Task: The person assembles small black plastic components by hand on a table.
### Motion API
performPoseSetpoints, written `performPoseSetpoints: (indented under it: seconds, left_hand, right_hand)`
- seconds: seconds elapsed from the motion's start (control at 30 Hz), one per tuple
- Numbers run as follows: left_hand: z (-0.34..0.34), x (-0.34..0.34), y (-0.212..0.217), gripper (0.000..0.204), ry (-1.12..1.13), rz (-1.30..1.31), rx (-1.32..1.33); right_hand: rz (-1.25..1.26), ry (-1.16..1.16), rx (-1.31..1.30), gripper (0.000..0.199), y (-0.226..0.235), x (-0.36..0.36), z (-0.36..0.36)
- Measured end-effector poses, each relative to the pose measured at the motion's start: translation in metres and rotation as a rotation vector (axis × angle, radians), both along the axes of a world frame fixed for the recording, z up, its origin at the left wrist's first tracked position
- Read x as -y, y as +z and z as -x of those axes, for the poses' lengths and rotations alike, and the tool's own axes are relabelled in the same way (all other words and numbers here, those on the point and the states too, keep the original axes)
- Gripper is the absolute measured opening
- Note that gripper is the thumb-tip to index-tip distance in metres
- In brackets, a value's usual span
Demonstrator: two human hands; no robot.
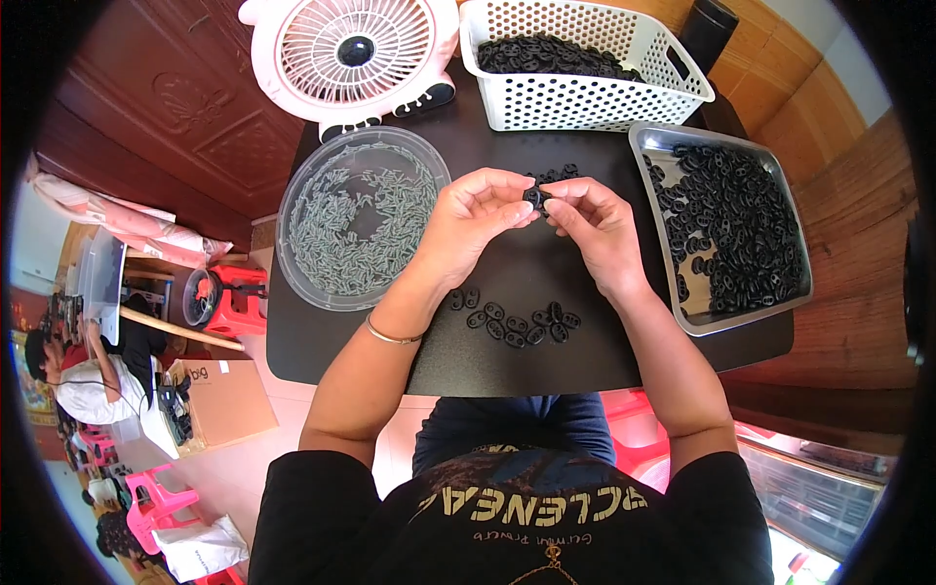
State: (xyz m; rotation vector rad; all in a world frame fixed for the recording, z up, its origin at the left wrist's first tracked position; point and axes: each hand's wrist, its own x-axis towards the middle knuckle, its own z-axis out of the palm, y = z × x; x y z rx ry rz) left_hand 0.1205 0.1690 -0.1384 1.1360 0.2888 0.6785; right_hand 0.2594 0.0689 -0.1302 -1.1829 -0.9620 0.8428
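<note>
A small black piece [535, 199] is pinched between the fingertips of the left hand [476, 216] and right hand [597, 222], above the dark surface [507, 375]. It looks rounded, partly covered by fingers. Loose black ovals [515, 338] lie nearer the body. Around stand a tub [367, 226] of greyish pins, a metal tray [696, 265] and white basket [595, 105] of black pieces, and a fan [356, 51].
</note>
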Motion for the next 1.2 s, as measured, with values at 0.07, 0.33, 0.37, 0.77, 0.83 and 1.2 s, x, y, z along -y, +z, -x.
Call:
performPoseSetpoints:
  seconds: [0.07, 0.33, 0.37, 0.77, 0.83, 1.2]
  left_hand:
    - [0.0000, -0.0004, 0.0001, 0.021, -0.006, -0.002, 0.006]
    - [0.0018, -0.0020, 0.0018, 0.020, -0.025, -0.042, -0.037]
    - [0.0023, -0.0022, 0.0027, 0.019, -0.026, -0.060, -0.056]
    - [0.0045, 0.0008, 0.0088, 0.018, -0.021, -0.082, -0.103]
    - [0.0044, 0.0000, 0.0070, 0.018, -0.027, -0.076, -0.101]
    - [0.0037, -0.0008, 0.0086, 0.018, -0.040, -0.120, -0.124]
  right_hand:
    - [0.002, 0.003, 0.004, 0.012, -0.0005, -0.0004, -0.0007]
    - [0.011, 0.039, 0.029, 0.010, 0.0016, 0.0007, -0.0036]
    - [0.011, 0.039, 0.029, 0.010, 0.0015, 0.0008, -0.0038]
    - [0.026, 0.017, 0.057, 0.009, 0.0011, 0.0021, -0.0021]
    - [0.038, 0.032, 0.031, 0.009, -0.0007, 0.0015, -0.0034]
    - [0.055, 0.020, 0.095, 0.008, 0.0034, 0.0019, -0.0032]
